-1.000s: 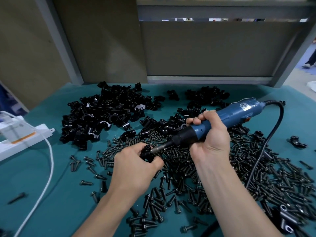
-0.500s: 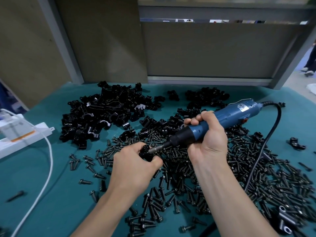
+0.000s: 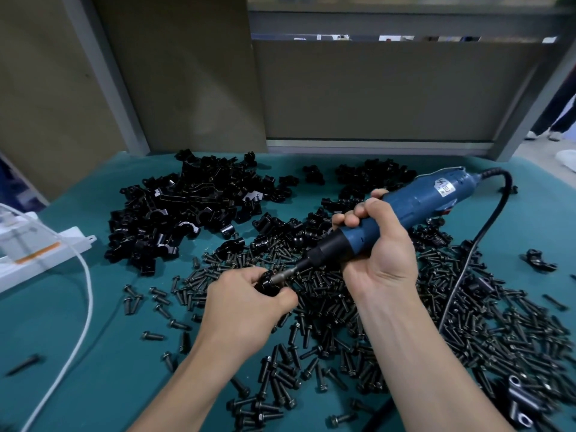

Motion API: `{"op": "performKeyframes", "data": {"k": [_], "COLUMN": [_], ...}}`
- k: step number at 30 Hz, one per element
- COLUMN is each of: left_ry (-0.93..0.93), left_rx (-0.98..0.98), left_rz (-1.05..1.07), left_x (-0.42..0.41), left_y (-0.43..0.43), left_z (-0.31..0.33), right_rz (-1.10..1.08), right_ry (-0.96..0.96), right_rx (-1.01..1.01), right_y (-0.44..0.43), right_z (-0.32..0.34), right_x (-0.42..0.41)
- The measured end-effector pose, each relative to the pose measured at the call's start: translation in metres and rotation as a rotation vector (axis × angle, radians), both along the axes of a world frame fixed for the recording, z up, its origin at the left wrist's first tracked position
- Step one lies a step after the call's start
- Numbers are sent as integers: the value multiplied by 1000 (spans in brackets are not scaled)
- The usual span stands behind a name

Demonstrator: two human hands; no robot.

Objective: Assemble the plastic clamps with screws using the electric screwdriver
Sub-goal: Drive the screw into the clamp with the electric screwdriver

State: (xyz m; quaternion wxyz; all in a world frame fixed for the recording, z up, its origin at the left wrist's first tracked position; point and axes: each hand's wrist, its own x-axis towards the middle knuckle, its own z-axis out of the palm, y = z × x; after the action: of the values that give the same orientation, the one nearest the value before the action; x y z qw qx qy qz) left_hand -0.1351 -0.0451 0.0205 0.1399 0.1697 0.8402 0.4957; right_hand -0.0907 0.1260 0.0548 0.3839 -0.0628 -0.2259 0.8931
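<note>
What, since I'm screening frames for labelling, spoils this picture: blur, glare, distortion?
Head view: light even, shadows soft; the screwdriver is sharp; wide-angle distortion leans the grey post at the left; the black clamp pile shows small glints, little detail.

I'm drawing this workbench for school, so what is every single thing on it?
electric screwdriver: one, blue with black nose, held mid-right
plastic clamp: one, black, held at the screwdriver's bit
loose clamps: many, black, piled at the back
screws: many, black, scattered centre and right
cord: one, black, right of the screwdriver
power strip: one, white, left edge
cable: one, white, left side
table mat: one, teal, under everything
left hand: one, gripping the clamp
right hand: one, gripping the screwdriver
</note>
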Motion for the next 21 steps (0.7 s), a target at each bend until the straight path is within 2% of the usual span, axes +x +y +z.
{"op": "performKeyframes", "data": {"k": [9, 14, 17, 21], "left_ry": [41, -58, -54, -248], "left_rx": [12, 6, 128, 378], "left_rz": [-58, -126, -10, 151], "left_x": [-4, -8, -17, -24], "left_y": [-3, -5, -9, -9], "left_z": [3, 1, -1, -2], "right_rz": [85, 183, 201, 166], "right_ry": [-26, -59, -248, -407], "right_rx": [-91, 60, 28, -117], "right_y": [7, 23, 34, 32], "right_z": [6, 14, 24, 28], "right_x": [8, 24, 29, 33]}}
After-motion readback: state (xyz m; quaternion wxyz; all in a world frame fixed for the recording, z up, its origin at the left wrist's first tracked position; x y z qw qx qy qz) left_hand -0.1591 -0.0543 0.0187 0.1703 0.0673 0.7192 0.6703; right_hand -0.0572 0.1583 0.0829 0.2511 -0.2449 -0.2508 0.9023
